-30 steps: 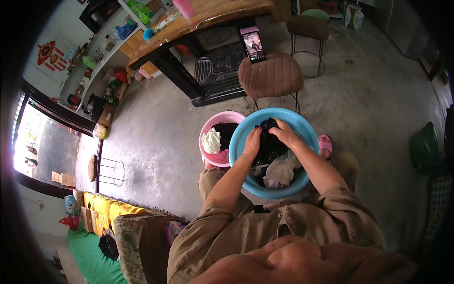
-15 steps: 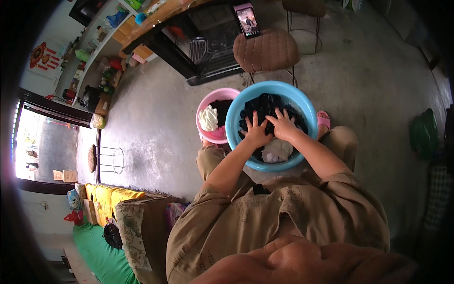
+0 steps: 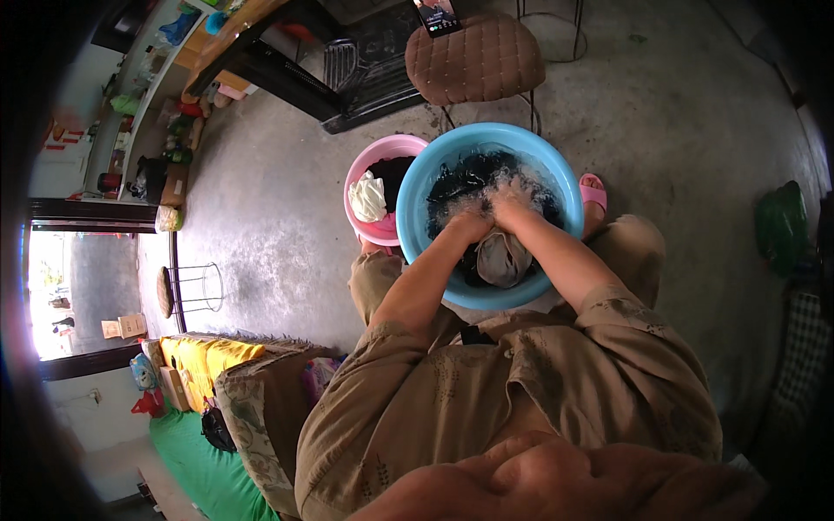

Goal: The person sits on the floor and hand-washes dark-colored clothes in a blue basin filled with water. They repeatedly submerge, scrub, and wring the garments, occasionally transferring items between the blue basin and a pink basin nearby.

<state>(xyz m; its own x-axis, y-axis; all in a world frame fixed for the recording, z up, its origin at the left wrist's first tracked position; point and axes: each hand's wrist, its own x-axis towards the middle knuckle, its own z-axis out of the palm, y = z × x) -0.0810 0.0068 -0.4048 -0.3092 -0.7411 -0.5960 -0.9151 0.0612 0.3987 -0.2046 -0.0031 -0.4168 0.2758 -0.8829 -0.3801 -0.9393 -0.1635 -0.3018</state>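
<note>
A large light-blue basin stands on the floor between my legs, holding water and dark wet clothes. My left hand and my right hand push down side by side into the dark cloth near the middle. Water splashes around both, so their fingers are smeared and partly under the surface. Below my wrists, on the side nearer me, a greyish-brown cloth bulges up. Touching the basin on the left is a smaller pink basin with a white cloth and a black cloth in it.
A brown padded stool with a phone on it stands just beyond the blue basin. Behind it is a black glass-sided stand. Another stool is at far left, near a sofa. My feet wear pink slippers.
Both hands, spread on top of the clothes before, have sunk deeper into the basin, and water now splashes up. The greyish cloth bulges more. The whole view has shifted slightly.
</note>
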